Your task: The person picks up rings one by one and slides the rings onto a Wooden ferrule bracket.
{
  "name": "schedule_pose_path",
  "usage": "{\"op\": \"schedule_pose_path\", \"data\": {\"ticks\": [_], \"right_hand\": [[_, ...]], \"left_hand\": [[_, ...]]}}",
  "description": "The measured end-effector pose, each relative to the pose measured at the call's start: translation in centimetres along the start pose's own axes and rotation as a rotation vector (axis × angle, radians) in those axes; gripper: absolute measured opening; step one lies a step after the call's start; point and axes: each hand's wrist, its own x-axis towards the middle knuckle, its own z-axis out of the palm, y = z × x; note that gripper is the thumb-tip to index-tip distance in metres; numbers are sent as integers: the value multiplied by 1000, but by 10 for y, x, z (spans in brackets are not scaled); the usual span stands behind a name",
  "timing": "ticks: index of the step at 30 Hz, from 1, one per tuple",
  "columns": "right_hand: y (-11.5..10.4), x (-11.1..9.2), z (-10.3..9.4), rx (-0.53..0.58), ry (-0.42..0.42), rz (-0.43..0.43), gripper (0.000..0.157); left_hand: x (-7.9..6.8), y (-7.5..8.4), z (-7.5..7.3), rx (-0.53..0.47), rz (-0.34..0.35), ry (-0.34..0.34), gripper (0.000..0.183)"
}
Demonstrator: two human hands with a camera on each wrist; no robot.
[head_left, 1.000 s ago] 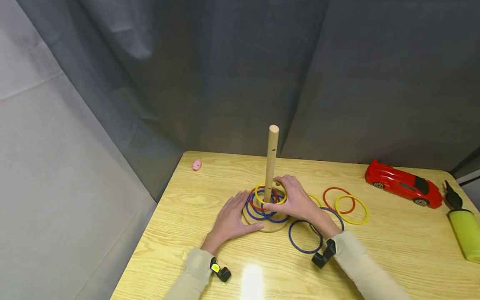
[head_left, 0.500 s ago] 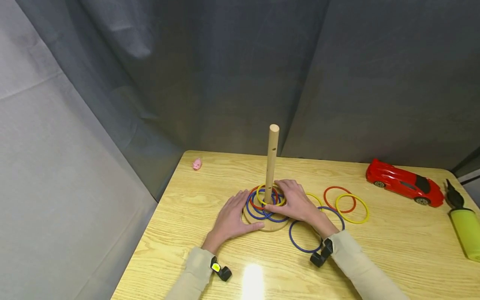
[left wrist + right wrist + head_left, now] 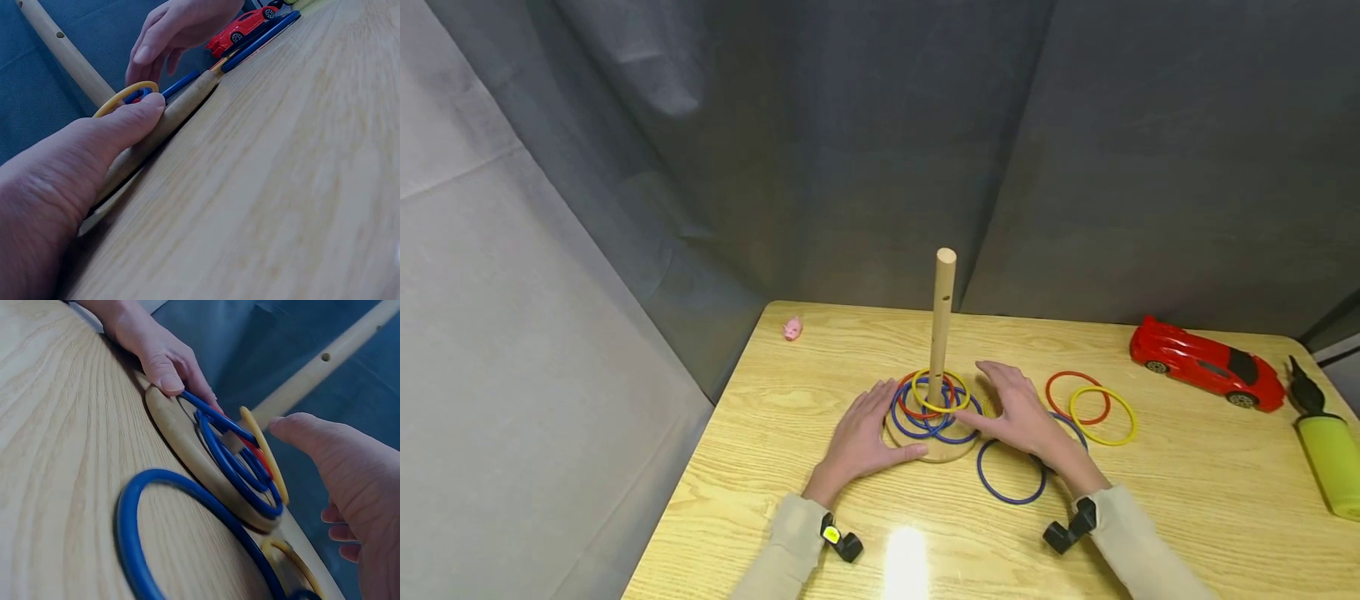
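In the head view my left hand (image 3: 868, 437) holds the left edge of the ring-toss stand's round wooden base (image 3: 951, 451). Its thumb (image 3: 140, 119) lies along the front rim in the left wrist view. From the base rises an upright wooden peg (image 3: 942, 321). Several blue, red and yellow rings lie round the foot of the peg, a yellow ring (image 3: 269, 456) on top and slightly tilted. My right hand (image 3: 1018, 417) is just right of the stand, fingers spread and nothing held, its thumb tip close to that yellow ring's edge.
Right of the stand lie loose rings: a blue ring (image 3: 1011, 502) in front, a red ring (image 3: 1078, 375) and a yellow ring (image 3: 1133, 425) overlapping farther right. A red toy car (image 3: 1206, 362) and a yellow-green pump (image 3: 1330, 467) are at the right. A pink toy pig (image 3: 793, 328) stands far left.
My right hand has let go of the yellow ring and moved right, its fingers opening. The ring has settled lower round the peg. My left hand has stayed at the base.
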Motion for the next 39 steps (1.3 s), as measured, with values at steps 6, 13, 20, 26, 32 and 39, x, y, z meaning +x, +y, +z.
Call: {"op": "schedule_pose_path", "data": {"ticks": [6, 13, 20, 26, 32, 39], "right_hand": [[14, -20, -14, -12, 46, 42, 96], [31, -40, -30, -22, 112, 59, 94], [50, -56, -43, -15, 166, 102, 93], [69, -75, -53, -13, 220, 140, 91], [84, -92, -62, -53, 234, 193, 93], [99, -108, -70, -52, 233, 236, 91]], "left_hand": [[0, 0, 1, -1, -1, 4, 126], [-1, 0, 1, -13, -4, 4, 126], [-1, -2, 2, -19, -13, -9, 126], [0, -2, 2, -21, -9, -6, 126], [0, -1, 1, -21, -12, -7, 126], [-1, -1, 0, -24, -10, -2, 125]]}}
